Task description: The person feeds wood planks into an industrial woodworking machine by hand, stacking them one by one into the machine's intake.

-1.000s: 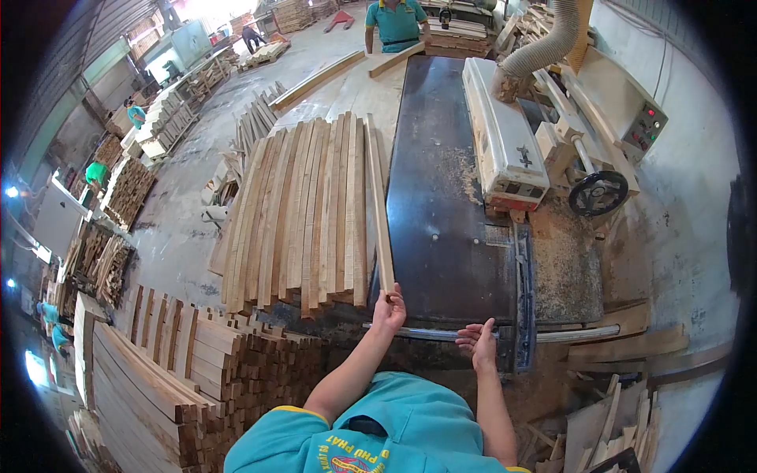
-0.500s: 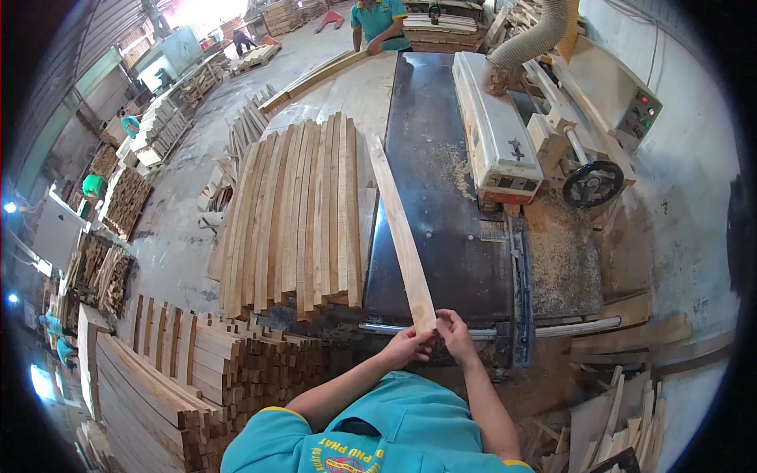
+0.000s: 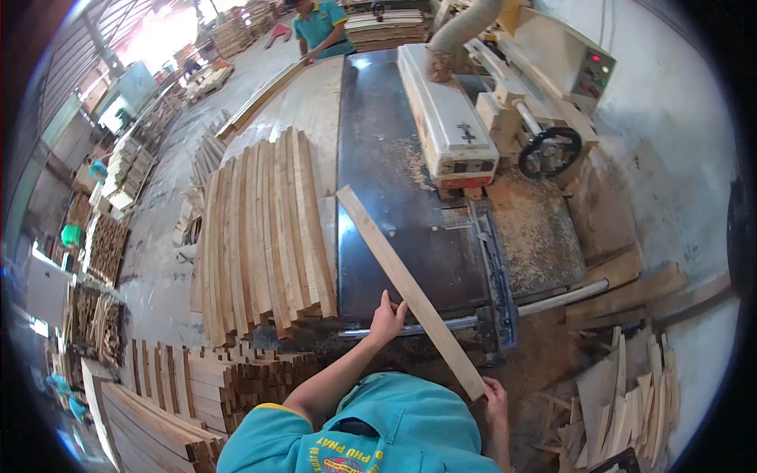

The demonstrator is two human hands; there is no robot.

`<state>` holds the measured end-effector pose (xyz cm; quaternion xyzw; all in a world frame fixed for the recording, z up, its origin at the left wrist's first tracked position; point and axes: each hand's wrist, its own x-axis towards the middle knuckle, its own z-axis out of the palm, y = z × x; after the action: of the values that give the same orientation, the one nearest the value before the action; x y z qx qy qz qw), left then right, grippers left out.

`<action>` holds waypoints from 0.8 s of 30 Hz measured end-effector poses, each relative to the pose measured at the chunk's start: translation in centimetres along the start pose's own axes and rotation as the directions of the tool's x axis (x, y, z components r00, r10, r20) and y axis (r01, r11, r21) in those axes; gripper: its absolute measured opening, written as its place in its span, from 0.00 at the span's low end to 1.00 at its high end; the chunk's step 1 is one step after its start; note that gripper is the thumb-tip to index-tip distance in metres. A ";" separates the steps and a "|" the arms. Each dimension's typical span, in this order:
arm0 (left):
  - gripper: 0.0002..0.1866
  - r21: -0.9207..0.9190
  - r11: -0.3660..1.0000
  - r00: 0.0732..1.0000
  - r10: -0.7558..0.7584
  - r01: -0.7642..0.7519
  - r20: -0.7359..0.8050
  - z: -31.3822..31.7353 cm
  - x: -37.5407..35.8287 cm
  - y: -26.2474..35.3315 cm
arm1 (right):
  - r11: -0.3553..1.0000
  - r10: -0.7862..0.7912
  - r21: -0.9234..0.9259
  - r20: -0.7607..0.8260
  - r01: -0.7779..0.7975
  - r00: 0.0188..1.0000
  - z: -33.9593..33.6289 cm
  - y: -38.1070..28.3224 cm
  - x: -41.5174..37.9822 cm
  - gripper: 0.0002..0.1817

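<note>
A long pale wooden plank (image 3: 414, 296) slants across the dark metal machine table (image 3: 378, 118), its far end over the table's left edge and its near end close to my body. My right hand (image 3: 495, 400) is closed on that near end. Left of the plank, a small gap away from it, my left hand (image 3: 386, 318) is raised with thumb and forefinger apart and nothing in it. The saw machine's white housing (image 3: 449, 118) stands at the far right side of the table.
Many planks (image 3: 264, 236) lie side by side left of the table. A stack of cut wood (image 3: 181, 386) stands lower left, offcuts (image 3: 631, 402) lower right. A black handwheel (image 3: 550, 153) juts from the machine. A co-worker (image 3: 323, 31) handles long strips at the far end.
My right hand has moved right and toward me with the plank's near end, so the plank slants more. My left hand has let go of it and moved left. The view has shifted.
</note>
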<state>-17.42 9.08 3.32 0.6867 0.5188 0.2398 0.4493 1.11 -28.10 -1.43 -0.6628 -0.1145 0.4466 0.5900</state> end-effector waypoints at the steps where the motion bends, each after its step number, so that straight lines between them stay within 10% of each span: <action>1: 0.34 0.017 0.999 0.993 0.044 -0.046 0.112 1.1 0.2 -0.1 | 0.999 0.032 0.014 -0.049 -0.031 0.998 -1.3 0.3 -1.8 0.18; 10: 0.34 -0.094 0.982 0.833 0.189 -0.164 0.520 9.8 -4.8 3.3 | 0.944 0.182 0.324 -0.334 -0.069 0.925 -4.3 4.2 -14.5 0.18; 24: 0.38 0.026 0.928 0.821 0.316 -0.372 0.476 16.6 -3.0 6.8 | 0.937 0.144 0.349 -0.370 -0.006 0.918 -5.2 8.6 -15.2 0.22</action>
<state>-1.95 -0.22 1.61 0.8315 0.2767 0.1148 0.4678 -7.09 -44.39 -2.60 -0.6301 0.1098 0.3415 0.6887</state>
